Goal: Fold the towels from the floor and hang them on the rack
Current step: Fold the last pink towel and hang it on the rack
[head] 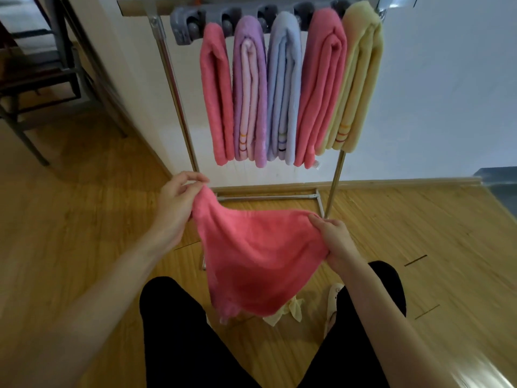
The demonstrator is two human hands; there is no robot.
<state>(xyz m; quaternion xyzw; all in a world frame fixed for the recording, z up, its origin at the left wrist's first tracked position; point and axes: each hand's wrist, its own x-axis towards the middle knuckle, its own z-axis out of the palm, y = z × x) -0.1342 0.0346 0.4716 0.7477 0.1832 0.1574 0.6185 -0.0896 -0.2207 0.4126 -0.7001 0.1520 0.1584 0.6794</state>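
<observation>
- Head view: the left hand pinches the upper left corner of a pink towel between thumb and fingertips, held above the wooden floor.
- The right hand grips the towel's right edge, fingers curled round the bunched cloth, lower than the left hand.
- The pink towel hangs spread between the two hands, its top edge sagging from left down to right, its lower end dropping in front of the person's black trousers.
- Below the towel's bottom edge, a pale yellow cloth lies crumpled on the floor between the legs; a light-coloured shoe shows just beside it, to the right.
- Behind the hands stands a metal rack against a white wall, its base bar resting on the floor near the skirting.
- Five folded towels hang side by side from the rack's top: a narrow pink folded towel at the left, then a purple folded towel, a light blue folded towel, a second pink folded towel, and a yellow folded towel at the right, each touching its neighbour.
- A grey plastic holder sits along the top rail behind the towels.
- At far left, dark furniture legs stand on the floor.
</observation>
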